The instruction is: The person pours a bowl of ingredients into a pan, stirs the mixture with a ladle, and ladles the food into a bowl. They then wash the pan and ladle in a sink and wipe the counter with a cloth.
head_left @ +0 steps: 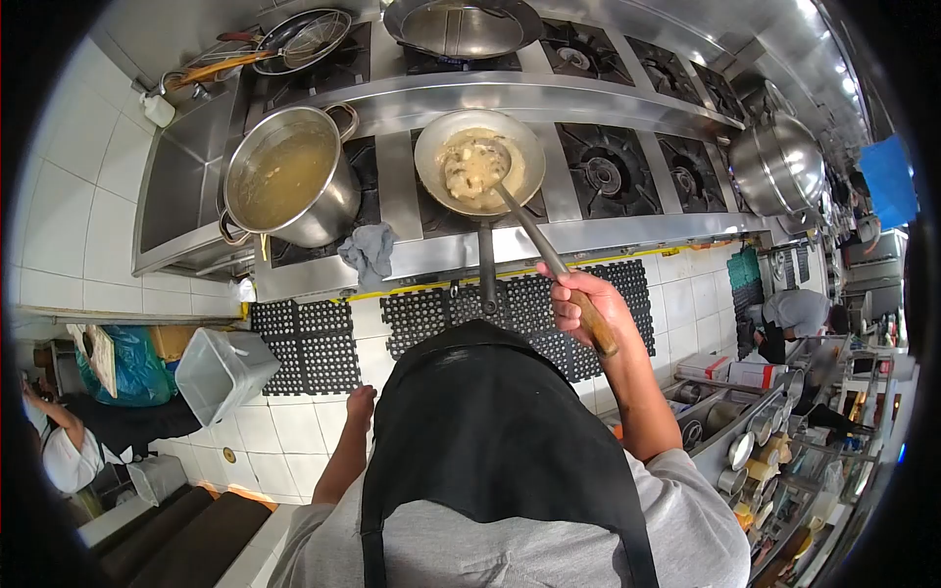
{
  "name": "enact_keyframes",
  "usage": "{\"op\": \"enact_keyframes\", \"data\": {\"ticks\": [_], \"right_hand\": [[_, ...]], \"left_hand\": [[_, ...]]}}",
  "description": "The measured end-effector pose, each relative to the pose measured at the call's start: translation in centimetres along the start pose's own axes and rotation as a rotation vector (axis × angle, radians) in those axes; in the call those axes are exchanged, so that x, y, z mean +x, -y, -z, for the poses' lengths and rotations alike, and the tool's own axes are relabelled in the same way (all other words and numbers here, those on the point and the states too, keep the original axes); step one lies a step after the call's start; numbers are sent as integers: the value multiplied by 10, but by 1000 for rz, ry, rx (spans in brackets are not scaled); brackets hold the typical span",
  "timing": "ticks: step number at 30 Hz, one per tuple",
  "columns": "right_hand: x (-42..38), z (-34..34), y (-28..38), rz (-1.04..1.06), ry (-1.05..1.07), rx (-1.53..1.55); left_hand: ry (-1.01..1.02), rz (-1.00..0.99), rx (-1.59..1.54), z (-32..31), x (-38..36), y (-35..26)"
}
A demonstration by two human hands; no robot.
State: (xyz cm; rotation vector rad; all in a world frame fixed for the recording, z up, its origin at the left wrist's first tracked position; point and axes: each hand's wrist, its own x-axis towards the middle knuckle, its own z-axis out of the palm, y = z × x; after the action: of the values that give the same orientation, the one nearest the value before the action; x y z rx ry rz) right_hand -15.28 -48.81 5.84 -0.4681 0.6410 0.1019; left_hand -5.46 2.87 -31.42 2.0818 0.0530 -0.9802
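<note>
My right hand (591, 307) is wrapped round the wooden handle of a long metal ladle (534, 233). Its far end rests in a frying pan (425, 157) on a front burner. Inside the pan lies a creamy pale sauce (470, 169) with lumps and darker pieces. The pan's dark handle (487, 265) points toward me, and no hand is on it. Down at my side, my left hand (362, 403) hangs with its fingers curled in, apart from the stove; nothing shows in it.
Left of the pan stands a large pot (328, 201) of cloudy liquid, near a grey cloth (369, 255) on the stove edge. A wide pan (461, 29) sits behind. Black rubber mats (304, 343) cover the floor. Other people (74, 451) are at both sides; shelves (725, 412) stand right.
</note>
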Motion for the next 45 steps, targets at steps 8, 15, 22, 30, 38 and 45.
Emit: {"op": "enact_keyframes", "data": {"ticks": [8,15,22,30,38,45], "right_hand": [[-23,-18,15,198,-177,-313],[-30,-34,28,334,-284,-515],[-37,-50,37,425,-292,-664],[-34,-57,11,462,-428,-1027],[0,24,-36,600,-619,-1618],[15,18,-9,678,-630,-1500]], "left_hand": [[70,-112,225,0,8,-22],[48,-199,40,-10,29,-17],[106,-125,85,-8,41,-14],[-6,-156,32,-18,35,-1],[11,-436,430,-14,46,12],[36,-366,348,-14,52,24]]}}
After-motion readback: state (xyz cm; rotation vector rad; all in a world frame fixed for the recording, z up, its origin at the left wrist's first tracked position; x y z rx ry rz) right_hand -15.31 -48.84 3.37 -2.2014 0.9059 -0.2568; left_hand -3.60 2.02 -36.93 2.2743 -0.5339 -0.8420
